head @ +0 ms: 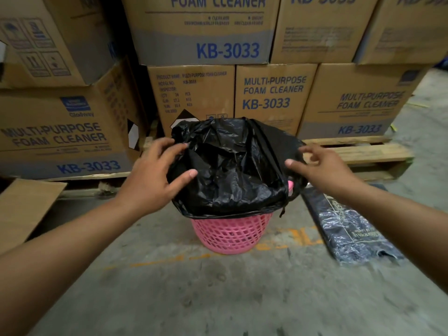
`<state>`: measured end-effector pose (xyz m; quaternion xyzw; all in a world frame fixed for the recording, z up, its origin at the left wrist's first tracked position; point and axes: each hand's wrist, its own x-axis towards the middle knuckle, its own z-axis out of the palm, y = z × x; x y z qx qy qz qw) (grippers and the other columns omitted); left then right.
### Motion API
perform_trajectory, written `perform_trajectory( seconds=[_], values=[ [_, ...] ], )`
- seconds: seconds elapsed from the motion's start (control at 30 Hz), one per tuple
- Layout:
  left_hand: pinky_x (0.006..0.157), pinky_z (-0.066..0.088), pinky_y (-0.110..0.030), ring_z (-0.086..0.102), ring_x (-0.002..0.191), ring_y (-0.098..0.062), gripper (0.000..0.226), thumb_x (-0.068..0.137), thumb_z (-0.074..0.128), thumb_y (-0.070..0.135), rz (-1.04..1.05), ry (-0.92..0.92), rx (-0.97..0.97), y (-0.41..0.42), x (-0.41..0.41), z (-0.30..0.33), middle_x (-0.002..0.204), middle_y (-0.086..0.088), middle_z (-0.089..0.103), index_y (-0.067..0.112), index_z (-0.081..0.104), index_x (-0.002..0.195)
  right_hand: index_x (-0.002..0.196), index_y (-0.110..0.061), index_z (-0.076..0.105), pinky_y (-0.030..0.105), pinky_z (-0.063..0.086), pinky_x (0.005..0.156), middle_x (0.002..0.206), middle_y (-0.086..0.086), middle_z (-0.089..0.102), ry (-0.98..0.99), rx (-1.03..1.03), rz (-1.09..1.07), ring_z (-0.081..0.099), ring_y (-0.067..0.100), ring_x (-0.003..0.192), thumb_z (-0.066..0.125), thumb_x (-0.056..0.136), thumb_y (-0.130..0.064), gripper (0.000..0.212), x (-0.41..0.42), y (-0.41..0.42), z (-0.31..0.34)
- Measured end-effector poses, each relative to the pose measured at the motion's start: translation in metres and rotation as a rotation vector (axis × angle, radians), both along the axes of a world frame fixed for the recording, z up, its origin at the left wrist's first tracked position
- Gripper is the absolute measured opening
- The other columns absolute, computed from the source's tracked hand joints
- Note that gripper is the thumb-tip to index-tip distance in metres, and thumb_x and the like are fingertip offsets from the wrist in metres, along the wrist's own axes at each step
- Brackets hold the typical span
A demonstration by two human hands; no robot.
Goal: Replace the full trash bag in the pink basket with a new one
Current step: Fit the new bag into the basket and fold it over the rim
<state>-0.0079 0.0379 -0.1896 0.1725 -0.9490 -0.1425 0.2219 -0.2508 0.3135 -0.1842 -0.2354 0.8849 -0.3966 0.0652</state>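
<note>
Head view: both hands, left (150,175) and right (322,166), spread loosely against the black bag (230,166) draped over the pink basket (230,232) on the floor, seemingly to seat its rim.

Before us: basket (230,235) on floor (218,299), trash bag (232,166) in it; bag pack (349,229) at 3 o'clock; cartons (274,98) on pallet (358,154) at 12.

The basket (230,235) is pink with an open lattice pattern, and a glossy black trash bag (230,166) covers its top. Behind it the cardboard boxes (274,98) are tan with blue lettering and grey bands. The concrete floor (218,299) is grey with worn yellow markings.
</note>
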Motion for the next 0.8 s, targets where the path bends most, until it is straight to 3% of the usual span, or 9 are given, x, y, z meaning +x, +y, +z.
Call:
perform_trajectory(
  seconds=[0.07,0.17,0.3,0.43,0.5,0.6,0.73,0.8],
  values=[
    [0.116,0.03,-0.051,0.02,0.149,-0.023,0.084,0.082,0.028,0.084,-0.012,-0.132,0.061,-0.001,-0.005,-0.011,0.162,0.003,0.015,0.04,0.02,0.154,0.111,-0.025,0.061,0.043,0.058,0.069,0.081,0.008,0.07,-0.157,-0.068,0.011,0.069,0.026,0.072,0.081,0.073,-0.043,0.046,-0.001,-0.006,-0.007],
    [0.119,0.023,-0.052,0.005,0.153,-0.018,0.09,0.08,0.019,0.088,-0.013,-0.166,0.161,-0.001,-0.005,-0.03,0.166,0.007,0.0,0.041,0.006,0.156,0.098,-0.016,0.066,0.039,0.057,0.054,0.066,0.008,0.068,-0.189,-0.14,-0.013,0.066,0.025,0.058,0.077,0.082,-0.026,0.022,-0.001,-0.009,-0.008],
    [0.119,0.025,-0.051,0.007,0.152,-0.019,0.089,0.08,0.024,0.089,-0.012,-0.123,0.199,-0.005,-0.004,-0.033,0.166,0.009,-0.003,0.045,-0.001,0.154,0.086,-0.016,0.066,0.051,0.06,0.067,0.072,0.016,0.071,-0.11,-0.126,0.024,0.07,0.037,0.07,0.07,0.088,-0.02,0.007,-0.009,-0.002,-0.008],
    [0.116,0.029,-0.046,0.013,0.151,-0.021,0.094,0.073,0.025,0.093,-0.011,-0.155,0.239,-0.006,-0.002,-0.034,0.165,0.012,-0.007,0.05,-0.004,0.152,0.087,-0.023,0.064,0.047,0.058,0.072,0.076,0.005,0.07,0.065,-0.123,-0.069,0.068,0.027,0.076,0.062,0.093,-0.024,0.006,-0.011,0.009,-0.021],
    [0.115,0.028,-0.044,0.011,0.151,-0.02,0.1,0.069,0.024,0.095,-0.01,-0.181,0.25,-0.004,-0.001,-0.036,0.164,0.012,-0.013,0.049,-0.007,0.152,0.086,-0.025,0.059,0.05,0.058,0.073,0.078,0.004,0.068,0.046,-0.156,-0.118,0.067,0.028,0.077,0.058,0.095,-0.021,0.01,-0.011,0.008,-0.026],
    [0.116,0.026,-0.044,0.007,0.152,-0.019,0.108,0.064,0.022,0.099,0.003,-0.177,0.294,0.0,-0.002,-0.039,0.164,0.012,-0.016,0.046,-0.009,0.154,0.091,-0.018,0.053,0.057,0.057,0.07,0.084,0.013,0.066,-0.146,-0.131,-0.155,0.063,0.031,0.074,0.049,0.099,-0.013,0.01,-0.012,0.001,-0.031],
    [0.114,0.035,-0.049,0.022,0.148,-0.024,0.102,0.07,0.031,0.094,-0.013,-0.106,0.291,-0.007,-0.003,-0.04,0.161,0.012,0.0,0.048,-0.006,0.153,0.098,-0.002,0.057,0.036,0.049,0.05,0.086,0.023,0.061,-0.297,-0.05,-0.086,0.055,0.026,0.065,0.043,0.097,0.0,0.014,-0.022,-0.003,-0.02],
    [0.112,0.037,-0.05,0.026,0.145,-0.026,0.101,0.072,0.032,0.092,0.004,-0.046,0.27,-0.012,-0.006,-0.036,0.156,0.012,0.007,0.042,0.001,0.154,0.105,-0.004,0.063,0.03,0.044,0.053,0.091,0.018,0.066,-0.285,-0.035,-0.13,0.055,0.022,0.067,0.044,0.094,0.001,0.022,-0.034,-0.003,-0.006]
  ],
)
